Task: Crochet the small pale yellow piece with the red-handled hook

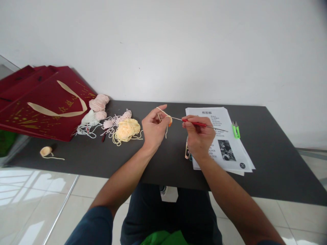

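My left hand (pixel 154 128) is closed, pinching a small orange crochet piece (pixel 170 120) with pale yellow yarn looped over the index finger. My right hand (pixel 199 136) grips a red-handled crochet hook (pixel 196 124), its metal tip pointing left into the piece. Both hands hover over the dark table (pixel 268 160). The yarn trails back to a loose heap of yellow yarn (pixel 127 130) just left of my left hand.
Printed sheets (pixel 224 146) lie under my right hand, with green snips (pixel 236 130) beside them. Pink yarn (pixel 99 102) and white yarn (pixel 89 120) rest against a red gift bag (pixel 46 105) at the left. A small crocheted cup (pixel 46 151) sits near the front left edge.
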Demonstrator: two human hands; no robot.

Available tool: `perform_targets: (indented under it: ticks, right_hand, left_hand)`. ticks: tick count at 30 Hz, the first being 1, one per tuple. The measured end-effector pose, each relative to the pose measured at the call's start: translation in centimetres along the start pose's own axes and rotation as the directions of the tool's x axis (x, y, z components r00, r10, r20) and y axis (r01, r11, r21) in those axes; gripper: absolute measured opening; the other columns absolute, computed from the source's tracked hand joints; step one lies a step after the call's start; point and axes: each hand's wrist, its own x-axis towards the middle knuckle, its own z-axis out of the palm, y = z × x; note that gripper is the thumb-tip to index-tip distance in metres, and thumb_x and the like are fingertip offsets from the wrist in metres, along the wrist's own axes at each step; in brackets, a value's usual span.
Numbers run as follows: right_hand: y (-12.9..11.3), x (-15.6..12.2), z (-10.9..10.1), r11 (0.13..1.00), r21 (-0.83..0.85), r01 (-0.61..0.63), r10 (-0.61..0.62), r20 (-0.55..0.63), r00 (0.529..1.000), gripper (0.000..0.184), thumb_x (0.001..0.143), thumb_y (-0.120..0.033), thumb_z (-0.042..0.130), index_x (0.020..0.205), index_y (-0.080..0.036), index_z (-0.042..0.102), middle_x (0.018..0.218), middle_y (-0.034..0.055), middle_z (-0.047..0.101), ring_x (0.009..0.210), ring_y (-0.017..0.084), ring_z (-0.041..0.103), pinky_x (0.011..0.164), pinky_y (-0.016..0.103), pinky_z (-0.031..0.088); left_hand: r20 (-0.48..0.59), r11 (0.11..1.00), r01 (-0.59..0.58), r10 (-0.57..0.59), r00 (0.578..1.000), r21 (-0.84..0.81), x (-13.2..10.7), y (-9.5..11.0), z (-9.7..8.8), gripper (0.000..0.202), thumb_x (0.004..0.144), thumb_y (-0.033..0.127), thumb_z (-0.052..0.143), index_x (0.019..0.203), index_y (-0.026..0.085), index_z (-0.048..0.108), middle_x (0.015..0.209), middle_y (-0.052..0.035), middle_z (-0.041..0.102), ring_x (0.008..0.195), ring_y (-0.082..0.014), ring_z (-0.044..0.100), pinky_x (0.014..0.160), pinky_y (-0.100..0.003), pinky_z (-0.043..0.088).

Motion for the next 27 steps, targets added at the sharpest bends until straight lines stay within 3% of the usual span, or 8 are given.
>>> perform_targets:
  ticks: [5,11,20,27]
  right_hand:
    - [0.5,-0.6,0.2,0.990,-0.061,0.123,-0.122,0.019,0.992,0.012,0.089,-0.020,0.078,0.095,-0.031,0.075,0.098,0.0005,0.081,0.082,0.017,0.076,0.082,0.038,0.064]
    - [1.6,-0.8,0.2,0.966,-0.056,0.251,-0.247,0.067,0.967,0.016,0.090,-0.017,0.076,0.099,-0.030,0.077,0.100,0.0011,0.082,0.083,0.018,0.078,0.079,0.039,0.067]
    - [0.4,-0.4,0.5,0.995,-0.003,0.099,-0.099,-0.010,0.995,0.013,0.087,-0.016,0.079,0.093,-0.027,0.077,0.095,0.0007,0.081,0.070,0.014,0.074,0.067,0.031,0.063]
    - [1.4,-0.8,0.1,0.970,-0.075,0.232,-0.227,0.066,0.972,0.018,0.091,-0.017,0.076,0.100,-0.032,0.079,0.102,0.0003,0.083,0.087,0.018,0.079,0.080,0.039,0.068]
  left_hand:
    - [-0.032,1.000,-0.020,0.019,0.999,-0.022,0.0,-0.2,0.1,0.035,0.074,0.012,0.077,0.108,0.022,0.076,0.071,0.0055,0.069,0.061,-0.0077,0.061,0.064,-0.024,0.050]
    - [-0.098,1.000,-0.028,0.028,0.995,0.005,0.1,-0.4,0.1,0.033,0.073,0.011,0.079,0.104,0.022,0.076,0.071,0.0051,0.072,0.061,-0.0076,0.062,0.064,-0.023,0.050]
    - [-0.112,0.994,-0.066,0.077,0.991,0.092,-0.1,-0.5,0.1,0.030,0.075,0.012,0.079,0.103,0.023,0.078,0.070,0.0055,0.070,0.060,-0.0074,0.059,0.063,-0.023,0.048]
    - [-0.151,0.999,-0.032,0.035,0.988,0.024,-0.1,-0.5,0.2,0.029,0.073,0.016,0.083,0.101,0.021,0.078,0.075,0.0027,0.076,0.065,-0.0100,0.068,0.068,-0.025,0.054]
